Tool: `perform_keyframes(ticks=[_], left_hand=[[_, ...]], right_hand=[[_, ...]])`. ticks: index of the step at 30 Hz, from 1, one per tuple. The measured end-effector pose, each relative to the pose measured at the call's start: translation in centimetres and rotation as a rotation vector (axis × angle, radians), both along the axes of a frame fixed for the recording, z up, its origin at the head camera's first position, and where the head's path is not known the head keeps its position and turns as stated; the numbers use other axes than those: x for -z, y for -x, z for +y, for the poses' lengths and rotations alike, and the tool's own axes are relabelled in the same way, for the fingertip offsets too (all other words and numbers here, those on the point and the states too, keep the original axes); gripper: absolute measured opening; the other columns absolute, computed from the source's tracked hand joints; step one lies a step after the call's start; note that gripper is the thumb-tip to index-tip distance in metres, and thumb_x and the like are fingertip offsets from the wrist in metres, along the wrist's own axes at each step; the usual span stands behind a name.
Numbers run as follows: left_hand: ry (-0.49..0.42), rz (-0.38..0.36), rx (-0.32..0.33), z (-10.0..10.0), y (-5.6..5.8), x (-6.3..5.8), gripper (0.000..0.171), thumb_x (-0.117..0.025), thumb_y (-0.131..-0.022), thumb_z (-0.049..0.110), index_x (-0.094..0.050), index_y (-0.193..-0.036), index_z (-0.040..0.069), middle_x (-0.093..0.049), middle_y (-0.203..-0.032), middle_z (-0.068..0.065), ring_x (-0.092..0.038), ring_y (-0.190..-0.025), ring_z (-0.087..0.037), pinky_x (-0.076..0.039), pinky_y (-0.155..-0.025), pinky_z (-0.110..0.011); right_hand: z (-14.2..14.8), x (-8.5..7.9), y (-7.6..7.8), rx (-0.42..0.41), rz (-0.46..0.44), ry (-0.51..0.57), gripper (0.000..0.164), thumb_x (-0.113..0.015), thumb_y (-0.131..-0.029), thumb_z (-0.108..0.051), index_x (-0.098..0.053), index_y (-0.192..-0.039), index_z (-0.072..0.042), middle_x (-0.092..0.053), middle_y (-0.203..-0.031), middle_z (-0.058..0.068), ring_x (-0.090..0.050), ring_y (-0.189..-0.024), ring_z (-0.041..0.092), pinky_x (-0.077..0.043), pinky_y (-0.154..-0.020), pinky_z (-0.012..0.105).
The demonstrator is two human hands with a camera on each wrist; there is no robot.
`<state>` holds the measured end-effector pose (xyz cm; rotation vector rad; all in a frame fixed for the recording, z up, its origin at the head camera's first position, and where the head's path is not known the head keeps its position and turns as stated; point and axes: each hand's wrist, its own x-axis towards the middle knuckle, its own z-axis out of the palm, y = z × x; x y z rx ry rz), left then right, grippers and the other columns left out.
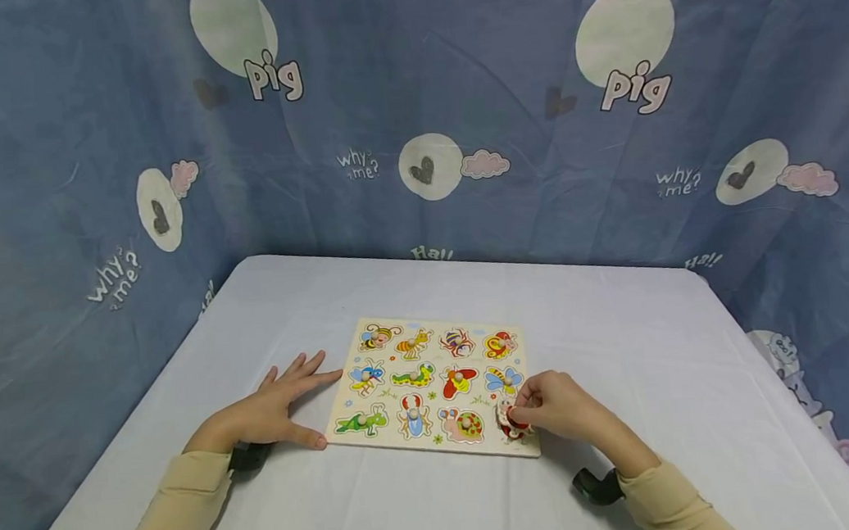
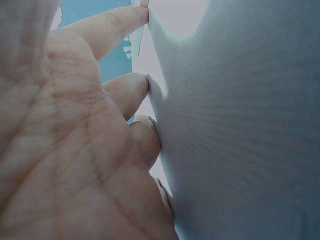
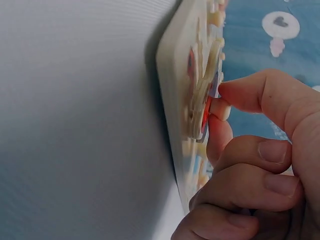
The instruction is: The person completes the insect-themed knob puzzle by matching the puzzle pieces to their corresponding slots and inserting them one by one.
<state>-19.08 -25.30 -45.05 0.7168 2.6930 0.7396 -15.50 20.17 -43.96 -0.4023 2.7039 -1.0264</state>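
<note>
A wooden peg puzzle board (image 1: 400, 447) with several coloured insect pieces lies on the white table. At its near right corner my right hand (image 1: 562, 407) pinches the small round peg of a red ladybug piece (image 1: 508, 428) between thumb and index finger. In the right wrist view the ladybug piece (image 3: 202, 102) sits tilted and partly raised over the board's face; the other fingers are curled. My left hand (image 1: 275, 408) lies spread on the table, its index fingertip and thumb at the board's left edge. The left wrist view shows its palm (image 2: 75, 135) and fingers extended against the tabletop.
Beside the ladybug piece stands a snail piece (image 1: 462, 425), with a blue-winged bee piece (image 1: 502, 379) above it. White cloth covers the table (image 1: 621, 325). A blue printed curtain (image 1: 352, 81) hangs behind and at the sides. Black wrist mounts (image 1: 598, 487) sit near both sleeves.
</note>
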Motion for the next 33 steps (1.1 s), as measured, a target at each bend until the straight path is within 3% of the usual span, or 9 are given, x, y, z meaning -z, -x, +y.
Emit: perform_keyframes(ticks=[15, 33], left_hand=[[0.016, -0.008, -0.019, 0.0, 0.3, 0.2, 0.107, -0.087, -0.064, 0.061, -0.042, -0.154, 0.026, -0.011, -0.170, -0.014, 0.003, -0.155, -0.046, 0.008, -0.116, -0.074], [0.017, -0.007, -0.002, -0.1, 0.4, 0.0, 0.107, -0.087, -0.065, 0.060, -0.040, -0.155, 0.028, -0.010, -0.170, -0.012, 0.003, -0.156, -0.044, 0.007, -0.116, -0.074]], right_hand=[[-0.6, -0.2, -0.5, -0.030, 0.014, -0.028, 0.018, -0.077, -0.084, -0.022, -0.065, -0.075, -0.012, -0.053, -0.058, -0.009, -0.045, -0.055, 0.006, -0.034, -0.052, 0.019], [-1.5, -0.2, -0.6, 0.020, -0.011, -0.060, 0.018, -0.076, -0.083, -0.020, -0.064, -0.071, -0.014, -0.056, -0.059, -0.007, -0.047, -0.056, 0.008, -0.036, -0.051, 0.021]])
